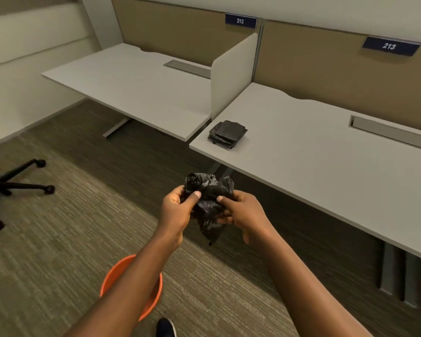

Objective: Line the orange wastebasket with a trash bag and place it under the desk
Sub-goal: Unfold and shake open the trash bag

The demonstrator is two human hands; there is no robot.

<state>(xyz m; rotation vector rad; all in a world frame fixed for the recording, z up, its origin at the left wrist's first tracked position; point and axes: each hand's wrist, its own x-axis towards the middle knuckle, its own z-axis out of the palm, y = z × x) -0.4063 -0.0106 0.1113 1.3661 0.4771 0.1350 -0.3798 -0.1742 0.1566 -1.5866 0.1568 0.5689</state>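
A crumpled black trash bag hangs in the air in front of the desk, gripped from both sides. My left hand pinches its left part and my right hand holds its right part. The orange wastebasket stands on the carpet below my left forearm, which hides much of its opening. The desk labelled 213 is to the right, its front edge close to my hands.
A stack of folded black bags lies on the desk's near left corner. A second desk sits behind a white divider panel. A black office chair base stands at the far left. My shoe shows at the bottom.
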